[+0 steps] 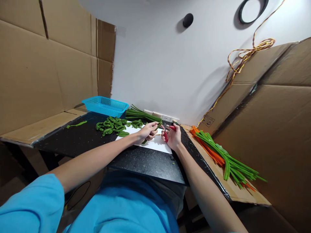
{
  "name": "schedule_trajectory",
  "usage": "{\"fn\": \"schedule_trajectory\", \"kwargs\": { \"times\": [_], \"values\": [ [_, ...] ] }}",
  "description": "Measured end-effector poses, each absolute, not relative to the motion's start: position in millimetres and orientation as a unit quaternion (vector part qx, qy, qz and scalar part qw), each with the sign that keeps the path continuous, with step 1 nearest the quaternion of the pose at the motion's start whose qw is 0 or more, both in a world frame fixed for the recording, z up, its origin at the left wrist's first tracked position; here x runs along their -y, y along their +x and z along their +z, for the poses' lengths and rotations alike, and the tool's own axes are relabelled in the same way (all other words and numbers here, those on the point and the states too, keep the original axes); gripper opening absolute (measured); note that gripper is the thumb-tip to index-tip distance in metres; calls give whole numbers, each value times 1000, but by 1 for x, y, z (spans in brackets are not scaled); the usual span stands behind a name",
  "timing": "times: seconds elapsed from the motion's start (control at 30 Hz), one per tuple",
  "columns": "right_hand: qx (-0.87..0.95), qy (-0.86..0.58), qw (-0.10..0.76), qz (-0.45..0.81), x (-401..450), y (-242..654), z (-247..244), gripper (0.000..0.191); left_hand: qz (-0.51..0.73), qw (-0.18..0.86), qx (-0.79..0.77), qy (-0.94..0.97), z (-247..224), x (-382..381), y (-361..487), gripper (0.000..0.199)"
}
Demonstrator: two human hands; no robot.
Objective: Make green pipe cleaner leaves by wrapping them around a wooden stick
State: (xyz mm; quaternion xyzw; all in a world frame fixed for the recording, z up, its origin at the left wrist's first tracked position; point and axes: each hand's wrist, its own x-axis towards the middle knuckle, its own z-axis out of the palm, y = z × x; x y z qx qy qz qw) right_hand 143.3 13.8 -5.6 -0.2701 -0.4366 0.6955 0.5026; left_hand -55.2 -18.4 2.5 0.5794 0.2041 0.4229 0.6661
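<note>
My left hand (148, 130) is closed around a dark green pipe cleaner piece (159, 125), part of which hides behind the fingers. In my right hand (174, 139) are red-handled pliers (166, 136), their handles spread and their jaws close to the green piece. Both hands are above a sheet of white paper (157, 146) on the black table (145, 161). To the left lies a pile of dark green pipe cleaners bent into leaf-like loops (113, 125), and a few more loops (137, 123) rest on the paper. Behind the hands is a bundle of straight dark green pipe cleaners (143, 114).
A blue plastic basket (104, 106) stands at the back left. One light green strip (76, 124) lies near the left edge. Orange (211, 152) and bright green pipe cleaners (225, 157) lie on cardboard at right. A socket strip (167, 118) runs along the wall.
</note>
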Motion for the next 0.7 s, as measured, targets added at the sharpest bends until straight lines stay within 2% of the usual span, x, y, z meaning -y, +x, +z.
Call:
{"fn": "schedule_trajectory", "kwargs": {
  "times": [0.33, 0.53, 0.7],
  "values": [
    [438, -288, 508, 684, -15, 141, -5, 39, 403, 664, -237, 584, 2, 19, -55, 18],
    [422, -322, 577, 620, -12, 135, -2, 45, 402, 674, -225, 578, 8, 22, -55, 20],
    [423, -284, 592, 624, -12, 140, -2, 59, 392, 680, -222, 578, 11, 22, -57, 22]
  ]
}}
